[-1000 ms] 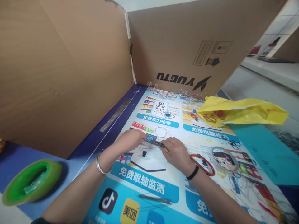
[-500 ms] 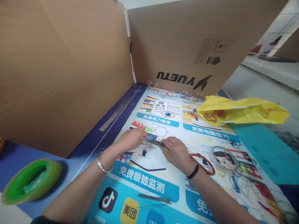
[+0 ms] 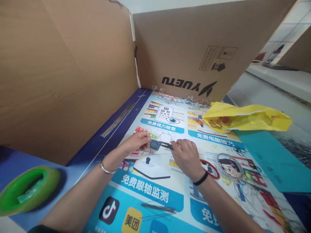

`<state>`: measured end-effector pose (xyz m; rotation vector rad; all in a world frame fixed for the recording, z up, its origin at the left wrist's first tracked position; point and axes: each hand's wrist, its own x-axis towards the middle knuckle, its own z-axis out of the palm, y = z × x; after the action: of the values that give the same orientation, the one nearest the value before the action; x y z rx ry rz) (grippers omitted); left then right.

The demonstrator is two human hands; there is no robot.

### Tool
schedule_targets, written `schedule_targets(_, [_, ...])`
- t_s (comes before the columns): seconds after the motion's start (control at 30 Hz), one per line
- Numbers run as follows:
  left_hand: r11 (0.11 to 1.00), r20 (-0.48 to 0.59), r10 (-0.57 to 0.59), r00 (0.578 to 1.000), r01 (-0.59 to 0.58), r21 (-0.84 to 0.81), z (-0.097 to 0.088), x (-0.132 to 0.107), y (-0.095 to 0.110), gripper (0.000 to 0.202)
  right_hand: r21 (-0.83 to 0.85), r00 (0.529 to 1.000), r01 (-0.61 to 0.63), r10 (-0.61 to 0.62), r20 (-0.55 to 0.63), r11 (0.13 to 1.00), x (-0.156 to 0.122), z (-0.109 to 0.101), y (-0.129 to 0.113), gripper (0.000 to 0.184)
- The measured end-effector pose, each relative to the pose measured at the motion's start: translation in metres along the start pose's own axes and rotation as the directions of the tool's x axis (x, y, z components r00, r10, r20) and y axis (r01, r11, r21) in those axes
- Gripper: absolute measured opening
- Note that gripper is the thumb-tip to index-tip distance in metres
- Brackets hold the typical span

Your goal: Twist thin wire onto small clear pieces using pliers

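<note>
One view, from the head: the right hand [image 3: 186, 158] is closed around slender dark metal pliers [image 3: 167, 145], while the left hand [image 3: 139, 142] has curled fingers; whether they pinch anything cannot be told. The work looks partway: a thin bent wire outline [image 3: 167, 133] lies just beyond the hands, and straight dark grey wires [image 3: 158, 207], apparently unshaped, lie on the blue-and-white printed poster [image 3: 177, 194]. The pliers sit between the hands, above the poster, long axis roughly crosswise, nose pointing toward the left hand.
</note>
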<state>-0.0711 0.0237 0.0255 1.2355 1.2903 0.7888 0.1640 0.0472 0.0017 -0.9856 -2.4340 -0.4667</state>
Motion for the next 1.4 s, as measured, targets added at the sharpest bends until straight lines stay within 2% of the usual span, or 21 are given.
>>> schedule_targets(0.33, [0.999,-0.006,-0.007,1.000,0.008,0.033,0.010,-0.002,0.006,0.012,0.042,0.996,0.087,-0.087,-0.009,0.995,-0.002,-0.001,-0.001,0.022])
schedule_targets(0.43, [0.999,-0.004,-0.045,0.999,0.045,0.018,0.012,-0.002,0.006,0.011,0.034,0.994,0.113,-0.113,-0.005,0.993,-0.002,-0.001,0.000,0.021])
schedule_targets(0.5, [0.994,0.005,-0.096,0.995,0.096,-0.057,0.016,-0.002,0.005,0.014,0.021,0.992,0.123,-0.123,-0.011,0.992,-0.003,-0.001,0.001,0.021])
schedule_targets(0.57, [0.970,0.010,-0.131,0.991,0.131,-0.204,0.021,-0.002,0.002,0.018,0.006,0.992,0.127,-0.126,-0.025,0.992,-0.003,-0.001,0.003,0.022])
schedule_targets(0.7, [0.879,0.006,-0.120,0.993,0.109,-0.464,0.032,-0.002,-0.002,0.021,-0.014,0.989,0.140,-0.141,-0.054,0.990,-0.004,-0.003,0.006,0.024])
schedule_targets(0.83, [0.819,-0.027,-0.115,0.993,0.079,-0.568,0.037,-0.003,-0.003,0.020,-0.021,0.985,0.162,-0.163,-0.054,0.987,-0.004,-0.005,0.006,0.026])
schedule_targets(1.13, [0.851,-0.087,-0.106,0.991,0.046,-0.522,0.038,-0.003,-0.004,0.022,-0.012,0.981,0.188,-0.189,-0.041,0.982,-0.004,-0.005,0.005,0.029])
schedule_targets(1.4, [0.872,-0.090,-0.096,0.991,0.040,-0.488,0.033,-0.004,-0.004,0.019,-0.020,0.981,0.187,-0.188,-0.056,0.982,-0.004,-0.004,0.005,0.026])
